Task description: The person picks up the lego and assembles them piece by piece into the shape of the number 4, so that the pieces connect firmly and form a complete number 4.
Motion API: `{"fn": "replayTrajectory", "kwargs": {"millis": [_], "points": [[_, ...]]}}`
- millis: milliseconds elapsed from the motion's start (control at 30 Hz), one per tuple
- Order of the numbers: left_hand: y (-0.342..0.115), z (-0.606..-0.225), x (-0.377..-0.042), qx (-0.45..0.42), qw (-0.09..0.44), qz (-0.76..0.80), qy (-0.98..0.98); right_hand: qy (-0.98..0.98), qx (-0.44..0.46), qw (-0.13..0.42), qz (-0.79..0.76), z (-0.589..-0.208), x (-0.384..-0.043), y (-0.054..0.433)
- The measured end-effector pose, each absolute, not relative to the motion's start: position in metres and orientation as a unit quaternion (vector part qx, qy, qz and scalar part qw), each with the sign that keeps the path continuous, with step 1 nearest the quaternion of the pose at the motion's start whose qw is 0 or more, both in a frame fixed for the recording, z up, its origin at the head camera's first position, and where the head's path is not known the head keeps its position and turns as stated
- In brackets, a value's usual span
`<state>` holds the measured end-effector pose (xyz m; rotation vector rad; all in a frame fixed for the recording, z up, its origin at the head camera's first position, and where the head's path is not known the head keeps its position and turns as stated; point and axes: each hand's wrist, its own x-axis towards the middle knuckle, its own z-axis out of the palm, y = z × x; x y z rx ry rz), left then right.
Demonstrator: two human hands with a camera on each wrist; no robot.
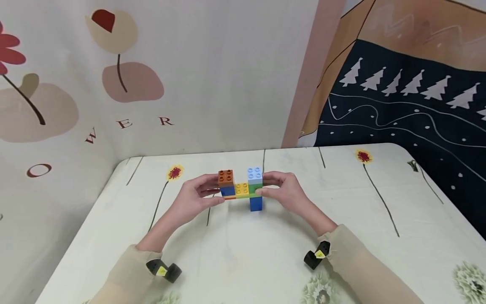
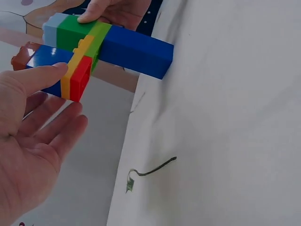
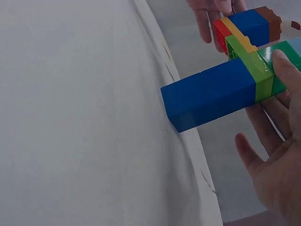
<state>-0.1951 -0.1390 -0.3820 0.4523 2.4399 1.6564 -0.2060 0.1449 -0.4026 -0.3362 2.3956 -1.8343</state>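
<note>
Both hands hold one structure of toy building bricks. My left hand (image 1: pixel 191 200) grips its left end, the thumb lying on a blue brick (image 2: pixel 47 58) topped by a brown brick (image 1: pixel 225 177). At the other end my right hand (image 1: pixel 286 193) pinches a green brick (image 2: pixel 73 32) under a light blue brick (image 1: pixel 255 173). Between these ends runs a yellow brick (image 1: pixel 241 188). Beneath it are a lime green brick (image 3: pixel 258 70) and, on the left, a red brick (image 2: pixel 81 78). A tall blue column (image 3: pixel 209 96) reaches down from the lime brick on the right-hand side.
The structure is over a table (image 1: pixel 235 253) with a white cloth printed with flowers. Behind it hangs a pale curtain (image 1: pixel 220 76) with flower pictures and letters. To the right is a dark cloth (image 1: pixel 398 101) with white trees. Each sleeve carries a small black wrist camera (image 1: pixel 164 270).
</note>
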Motion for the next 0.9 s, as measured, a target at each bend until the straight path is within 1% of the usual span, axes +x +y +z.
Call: {"fn": "replayTrajectory", "kwargs": {"millis": [133, 333, 533, 700, 900], "points": [[-0.139, -0.389, -0.195, 0.143, 0.075, 0.567, 0.808, 0.778, -0.124, 0.049, -0.614, -0.406, -0.206, 0.143], [-0.138, -0.397, -0.195, 0.129, 0.068, 0.59, 0.794, 0.76, -0.133, 0.061, -0.633, -0.411, -0.205, 0.145], [-0.136, -0.397, -0.197, 0.12, 0.051, 0.58, 0.804, 0.75, -0.148, 0.066, -0.642, -0.411, -0.206, 0.148], [-0.132, -0.393, -0.203, 0.121, 0.043, 0.574, 0.809, 0.753, -0.137, 0.053, -0.642, -0.411, -0.208, 0.149], [-0.128, -0.394, -0.212, 0.116, 0.051, 0.595, 0.794, 0.763, -0.111, 0.046, -0.636, -0.411, -0.213, 0.15]]}}
